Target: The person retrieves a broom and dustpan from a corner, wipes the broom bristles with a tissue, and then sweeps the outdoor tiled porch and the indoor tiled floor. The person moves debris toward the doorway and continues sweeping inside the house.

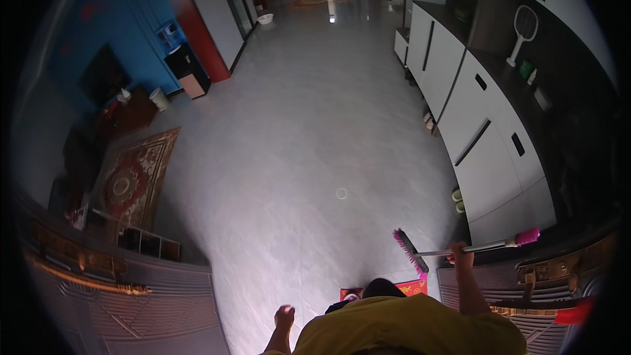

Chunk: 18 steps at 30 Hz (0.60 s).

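My right hand (459, 255) is closed round the grey handle of a broom (486, 247), held off to my right at the height of the door handles. The handle lies nearly level, its pink end grip (527, 236) pointing right. On the left end is the broom head (411, 254), black with pink bristles, tilted above the floor near a red doormat (413, 288). My left hand (284, 316) hangs at my left side with its fingers curled in, and nothing shows in it. A shoe (352, 296) of mine shows on the mat.
Dark patterned door leaves (151, 312) stand on both sides. White shoe cabinets (486, 138) line the right, with green slippers (459, 201) at their foot. A patterned rug (135, 174) lies at left, near a white bin (159, 99) and water dispenser (187, 69). Glossy grey floor (296, 144) stretches ahead.
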Tool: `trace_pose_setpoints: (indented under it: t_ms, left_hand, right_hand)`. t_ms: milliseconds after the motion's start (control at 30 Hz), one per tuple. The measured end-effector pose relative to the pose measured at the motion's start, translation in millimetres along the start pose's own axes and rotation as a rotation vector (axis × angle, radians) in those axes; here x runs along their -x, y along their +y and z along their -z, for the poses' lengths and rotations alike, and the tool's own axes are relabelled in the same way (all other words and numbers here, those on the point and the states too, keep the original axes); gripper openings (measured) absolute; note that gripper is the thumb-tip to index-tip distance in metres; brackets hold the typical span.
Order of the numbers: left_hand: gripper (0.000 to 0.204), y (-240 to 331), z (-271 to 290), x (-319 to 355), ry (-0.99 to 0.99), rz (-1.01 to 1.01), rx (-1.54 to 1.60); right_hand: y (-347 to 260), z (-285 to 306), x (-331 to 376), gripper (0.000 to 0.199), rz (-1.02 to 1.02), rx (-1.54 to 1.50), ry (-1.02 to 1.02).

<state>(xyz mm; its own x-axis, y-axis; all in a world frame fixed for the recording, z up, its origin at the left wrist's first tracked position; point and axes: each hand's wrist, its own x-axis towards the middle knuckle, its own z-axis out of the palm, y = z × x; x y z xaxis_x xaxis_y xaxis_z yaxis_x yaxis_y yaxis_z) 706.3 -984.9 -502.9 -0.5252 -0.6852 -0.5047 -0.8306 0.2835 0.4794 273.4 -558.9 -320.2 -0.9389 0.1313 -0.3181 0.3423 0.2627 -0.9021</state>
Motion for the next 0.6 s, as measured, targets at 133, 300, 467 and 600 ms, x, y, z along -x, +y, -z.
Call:
trace_pose_setpoints:
  t_ms: [133, 300, 467, 600]
  left_hand:
    - [0.034, 146.7, 17.8, -80.2, 0.054, -0.235, 0.142]
    - [0.034, 341.3, 18.6, -165.4, -0.192, -0.531, 0.261]
    - [0.033, 336.6, 21.4, -233.9, -0.176, -0.533, 0.141]
    - [0.034, 275.4, 27.8, -243.6, -0.231, -0.138, 0.363]
  right_hand:
    - [-7.6, 1.1, -22.3, 0.021, -0.019, -0.041, 0.041]
    - [65.9, -0.5, -135.1, 0.022, 0.382, 0.383, 0.108]
    - [7.6, -76.8, -210.1, 0.023, 0.347, 0.380, 0.019]
    - [-29.6, -122.2, -271.9, 0.024, 0.423, 0.335, 0.002]
